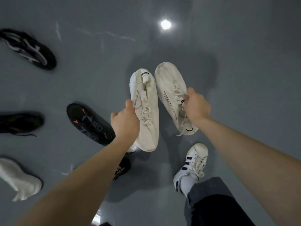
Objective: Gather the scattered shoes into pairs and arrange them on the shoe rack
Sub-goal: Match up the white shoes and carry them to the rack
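I hold two matching cream knit sneakers above the grey floor. My left hand (124, 123) grips the left cream sneaker (147, 111) by its side, heel pointing away from me. My right hand (196, 106) grips the right cream sneaker (172, 88) at its collar, toe pointing away. The two shoes hang side by side, close together. No shoe rack is in view.
On the floor lie a black sneaker with orange marks (89, 123), a black and white sneaker (31, 49) at far left, a dark shoe (19, 123), a white shoe (19, 178) and a black shoe (121, 168) under my left arm. My own foot wears a white striped sneaker (192, 163).
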Motion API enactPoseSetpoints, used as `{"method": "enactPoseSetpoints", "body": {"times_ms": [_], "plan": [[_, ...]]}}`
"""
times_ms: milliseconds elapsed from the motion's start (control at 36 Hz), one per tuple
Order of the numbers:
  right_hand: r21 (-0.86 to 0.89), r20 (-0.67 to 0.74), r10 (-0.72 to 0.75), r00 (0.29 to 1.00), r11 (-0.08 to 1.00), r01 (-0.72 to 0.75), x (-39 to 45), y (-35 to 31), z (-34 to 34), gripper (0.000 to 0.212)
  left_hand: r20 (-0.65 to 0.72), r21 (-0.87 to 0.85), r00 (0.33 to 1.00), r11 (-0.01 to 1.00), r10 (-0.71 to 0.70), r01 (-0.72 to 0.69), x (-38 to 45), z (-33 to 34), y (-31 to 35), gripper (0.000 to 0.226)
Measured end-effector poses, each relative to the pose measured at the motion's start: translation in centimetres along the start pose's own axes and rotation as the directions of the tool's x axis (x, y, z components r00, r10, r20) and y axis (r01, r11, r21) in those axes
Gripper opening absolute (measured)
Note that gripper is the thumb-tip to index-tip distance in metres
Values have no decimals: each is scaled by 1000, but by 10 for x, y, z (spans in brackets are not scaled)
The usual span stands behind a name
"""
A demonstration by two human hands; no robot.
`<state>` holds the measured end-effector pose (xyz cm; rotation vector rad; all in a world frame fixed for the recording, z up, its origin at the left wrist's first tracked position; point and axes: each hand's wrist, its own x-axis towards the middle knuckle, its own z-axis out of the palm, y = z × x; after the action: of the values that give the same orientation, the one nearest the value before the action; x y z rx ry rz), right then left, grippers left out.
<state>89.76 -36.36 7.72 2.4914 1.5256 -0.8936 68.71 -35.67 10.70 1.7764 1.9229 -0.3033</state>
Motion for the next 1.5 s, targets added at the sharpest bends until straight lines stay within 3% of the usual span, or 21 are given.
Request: {"method": "enactPoseSetpoints", "body": {"times_ms": [333, 528, 611, 750, 861, 1000, 1056, 1306, 1500], "plan": [[220, -114, 189, 975, 962, -160, -107, -58, -100, 16, -57, 15, 982, 984, 181, -180, -45, -136, 8, 16], [431, -238, 321, 917, 881, -196, -188, -88, -141, 21, -40, 12, 934, 935, 355, -355, -88, -217, 5, 8], [519, -260, 401, 878, 825, -223, -215, -94, -148, 22, -32, 21, 912, 913, 408, -408, -111, -241, 10, 6], [708, -226, 561, 797, 656, -261, -255, -86, -161, 18, 6, 121, 871, 864, 492, -489, -137, -260, 40, 25], [762, -181, 626, 759, 577, -294, -276, -43, -184, 14, 69, 260, 813, 777, 578, -574, -155, -254, 90, 23], [800, -87, 705, 703, 471, -373, -294, 45, -229, 27, 152, 350, 726, 650, 671, -675, -196, -239, 189, 26], [809, -63, 734, 676, 434, -396, -300, 87, -248, 18, 171, 341, 707, 632, 686, -696, -213, -227, 233, 25], [843, -59, 815, 576, 350, -409, -326, 246, -307, 21, 211, 204, 656, 624, 725, -755, -281, -172, 397, 23], [888, -36, 897, 440, 230, -398, -363, 339, -324, 19, 297, 192, 548, 513, 782, -837, -341, -130, 491, 23]]}}
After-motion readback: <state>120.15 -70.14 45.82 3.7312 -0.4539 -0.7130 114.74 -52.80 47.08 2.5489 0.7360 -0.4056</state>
